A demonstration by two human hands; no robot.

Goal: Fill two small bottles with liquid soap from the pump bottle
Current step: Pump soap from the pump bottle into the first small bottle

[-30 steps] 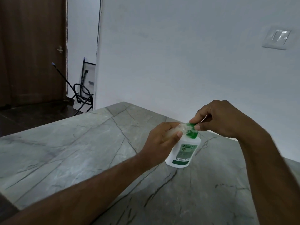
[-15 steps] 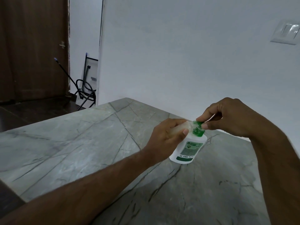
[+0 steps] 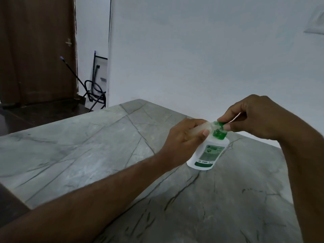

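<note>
A white pump bottle (image 3: 207,154) with a green label and a green pump head (image 3: 220,132) stands on the grey marble table (image 3: 87,155). My left hand (image 3: 184,139) grips a small clear bottle (image 3: 201,128), held tilted with its mouth against the pump's spout. My right hand (image 3: 254,118) sits over the pump, thumb and fingers pinched on the green pump head. I cannot see any soap level inside the small bottle. A second small bottle is not in view.
A white wall runs behind the table's far edge (image 3: 192,116). To the left are a brown door (image 3: 35,50) and a black folded stand with a hose (image 3: 94,88) on the dark floor. A wall switch (image 3: 315,25) is at the upper right.
Both hands keep their hold on the small bottle and the pump head. The view has shifted slightly, so the hands and bottle sit a little more to the right.
</note>
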